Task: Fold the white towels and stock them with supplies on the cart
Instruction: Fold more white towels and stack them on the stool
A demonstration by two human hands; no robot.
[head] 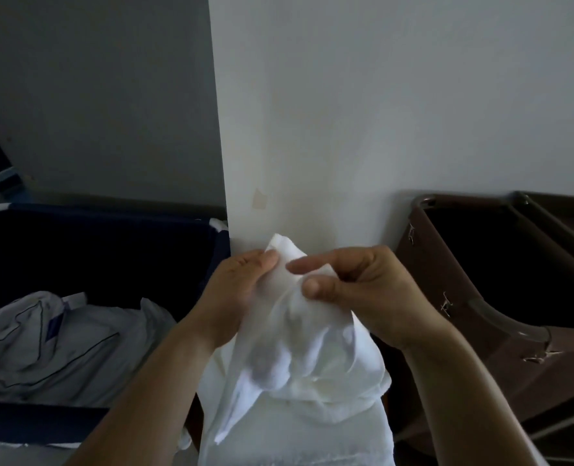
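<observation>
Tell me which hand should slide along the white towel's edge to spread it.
Probably the right hand: it pinches the white towel just beside the raised corner, which the left hand grips as an anchor.

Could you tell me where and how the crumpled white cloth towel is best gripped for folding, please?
Probably at its top edge, from above, near the corners. The crumpled white cloth towel hangs below the left hand and right hand, which pinch it close together; a wider pinch along that edge should let it drop flat.
</observation>
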